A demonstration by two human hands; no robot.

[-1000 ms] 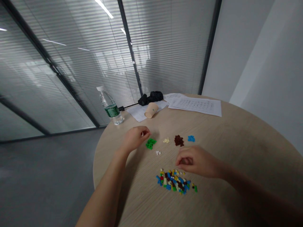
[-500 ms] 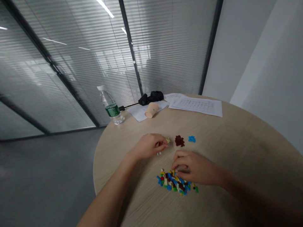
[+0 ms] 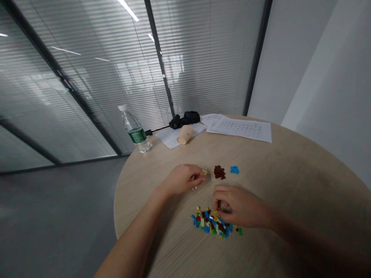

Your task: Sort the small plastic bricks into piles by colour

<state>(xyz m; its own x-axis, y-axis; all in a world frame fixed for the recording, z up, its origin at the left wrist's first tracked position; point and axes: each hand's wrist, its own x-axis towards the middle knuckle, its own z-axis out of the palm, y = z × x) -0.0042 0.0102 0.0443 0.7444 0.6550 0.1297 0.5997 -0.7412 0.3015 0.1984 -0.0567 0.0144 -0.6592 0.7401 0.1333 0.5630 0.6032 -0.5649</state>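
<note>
My right hand (image 3: 236, 204) is over the back right part of a mixed pile of small toy building bricks (image 3: 216, 224). Its thumb and fingers are curled into a pinch among the bricks, close to a yellow one; what they grip is too small to make out. Farther back, my left hand (image 3: 185, 178) is closed, its fingertips at a small cluster of cream bricks (image 3: 205, 172). Whether it grips one of them is hidden. A few white bricks (image 3: 194, 188) lie just below that hand. To its right are a dark brown brick pile (image 3: 219, 172) and a small blue brick pile (image 3: 234, 170).
Near the back left edge of the round wooden table (image 3: 290, 173) stands a water bottle (image 3: 136, 131). A paper cup (image 3: 185, 134) lies on its side on a sheet, with a black bundled object (image 3: 185, 119) behind it. Printed sheets (image 3: 243, 129) lie at the back right.
My right hand has shifted slightly right over the mixed pile, and its fingers have drawn closer together. My left hand stays in place by the cream bricks.
</note>
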